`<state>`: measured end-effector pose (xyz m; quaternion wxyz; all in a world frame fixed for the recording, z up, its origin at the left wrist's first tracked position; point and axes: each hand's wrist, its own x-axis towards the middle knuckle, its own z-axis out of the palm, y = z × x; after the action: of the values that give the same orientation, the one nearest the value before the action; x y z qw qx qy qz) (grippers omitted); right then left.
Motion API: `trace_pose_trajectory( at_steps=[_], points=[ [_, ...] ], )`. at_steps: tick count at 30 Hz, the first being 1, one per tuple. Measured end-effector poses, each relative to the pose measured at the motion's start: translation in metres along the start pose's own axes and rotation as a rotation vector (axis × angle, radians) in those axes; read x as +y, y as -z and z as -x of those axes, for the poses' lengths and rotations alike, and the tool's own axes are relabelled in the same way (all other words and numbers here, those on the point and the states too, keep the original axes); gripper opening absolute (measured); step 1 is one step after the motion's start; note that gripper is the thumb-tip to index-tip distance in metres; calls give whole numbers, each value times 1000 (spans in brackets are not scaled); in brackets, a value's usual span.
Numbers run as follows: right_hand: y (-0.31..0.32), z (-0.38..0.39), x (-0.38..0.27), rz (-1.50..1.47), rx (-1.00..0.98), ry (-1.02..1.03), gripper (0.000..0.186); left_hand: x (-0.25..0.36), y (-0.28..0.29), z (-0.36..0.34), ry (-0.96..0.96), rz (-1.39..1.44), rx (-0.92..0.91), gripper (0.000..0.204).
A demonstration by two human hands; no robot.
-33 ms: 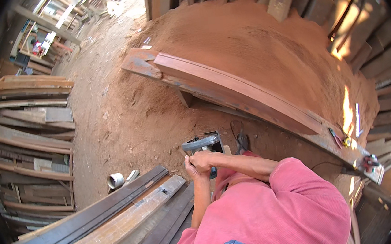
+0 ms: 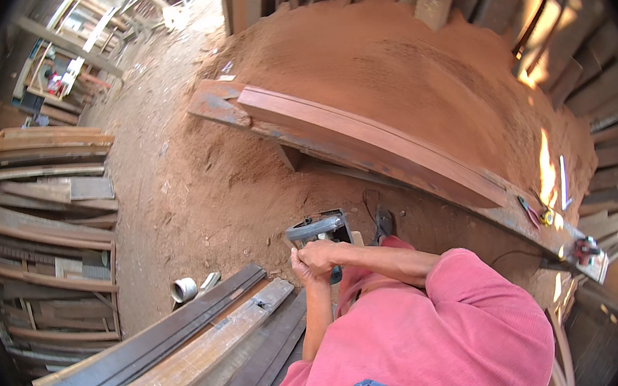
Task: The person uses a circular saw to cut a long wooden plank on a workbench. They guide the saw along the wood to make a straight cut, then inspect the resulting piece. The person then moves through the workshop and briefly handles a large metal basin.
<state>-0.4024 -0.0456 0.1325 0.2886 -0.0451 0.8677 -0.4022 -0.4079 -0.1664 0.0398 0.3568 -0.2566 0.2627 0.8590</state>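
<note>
In front of my body I have a circular saw [image 2: 318, 229], with a curved grey guard, a dark base plate and a teal part below my hands. Close against it, my right hand [image 2: 319, 256] is closed, its forearm crossing from the right. My left hand [image 2: 302, 268] is closed too, pressed beside the right one at the saw's near side. The overlapping hands hide the exact grip of each. Beyond the saw, a long reddish wooden beam [image 2: 371, 142] with a grooved edge lies on a worn plank bench [image 2: 215, 109].
Dark boards [image 2: 152, 338] lie close at my left. A white pipe piece [image 2: 183, 289] rests by them. Pliers [image 2: 528, 210], a yellow tape measure [image 2: 547, 216] and a red power tool [image 2: 584, 250] sit on the bench's right end. Behind rises a sawdust mound [image 2: 385, 52].
The view has turned slightly, so the bench and far boards sit a little differently. My hands stay together at the saw, which has barely moved.
</note>
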Motion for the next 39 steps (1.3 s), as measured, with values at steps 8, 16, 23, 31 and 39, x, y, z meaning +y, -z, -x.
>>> trace_pose_trajectory(
  at_steps=[8,16,23,31,39],
  points=[
    [-40,51,21,-19,324,94,30,-24,-10,16,-43,-291,270,43],
    [35,245,106,-553,600,125,31,-62,-9,-2,-27,-211,470,12],
    [-59,483,342,-314,1275,-1022,25,-120,-23,22,-92,-255,511,12],
    [-167,566,455,-243,760,-1514,39,-191,-26,57,-147,-217,573,9],
    [-150,558,462,-275,622,-1388,33,-245,-27,83,-109,-167,507,12]
  ],
)
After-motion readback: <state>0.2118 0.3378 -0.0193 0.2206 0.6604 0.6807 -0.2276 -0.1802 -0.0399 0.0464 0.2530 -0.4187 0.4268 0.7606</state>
